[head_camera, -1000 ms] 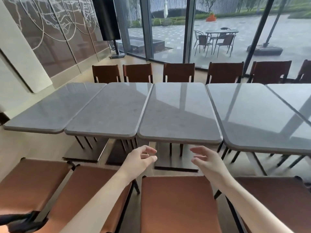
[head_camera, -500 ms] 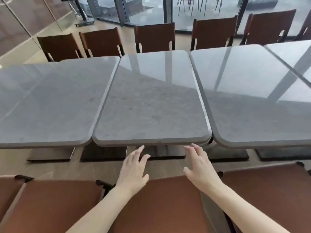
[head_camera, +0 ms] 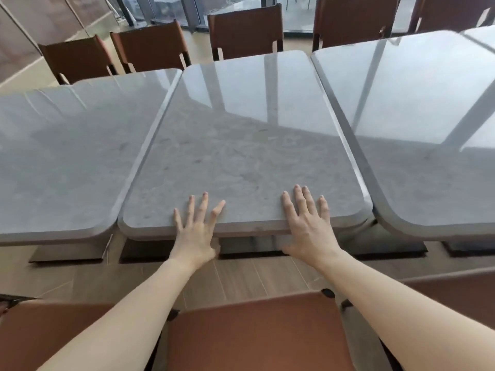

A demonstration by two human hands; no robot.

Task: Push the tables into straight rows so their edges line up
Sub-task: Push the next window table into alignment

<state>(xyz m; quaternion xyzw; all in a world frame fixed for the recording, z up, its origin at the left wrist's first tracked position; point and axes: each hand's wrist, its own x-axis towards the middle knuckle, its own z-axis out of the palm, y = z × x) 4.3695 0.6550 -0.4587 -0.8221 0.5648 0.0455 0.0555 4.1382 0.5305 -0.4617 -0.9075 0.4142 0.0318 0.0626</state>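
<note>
Three grey stone-topped tables stand side by side. Both my hands rest on the near edge of the middle table [head_camera: 241, 145]. My left hand [head_camera: 197, 231] lies with its fingers spread on the top and its thumb under the rim. My right hand [head_camera: 305, 223] holds the same edge further right, fingers flat on the top. The left table [head_camera: 67, 162] almost touches the middle one, and its near edge sits slightly closer to me. A narrow dark gap separates the right table [head_camera: 428, 124] from the middle one.
Brown leather chairs [head_camera: 246, 30] line the far side of the tables. A brown chair seat [head_camera: 257, 336] is directly below my arms, with others to its left and right. Dark table bases [head_camera: 249, 249] stand on the wooden floor. Glass doors run along the back.
I have leaned closer to the tables. Both hands have moved forward from the air in front of the middle table onto its near edge.
</note>
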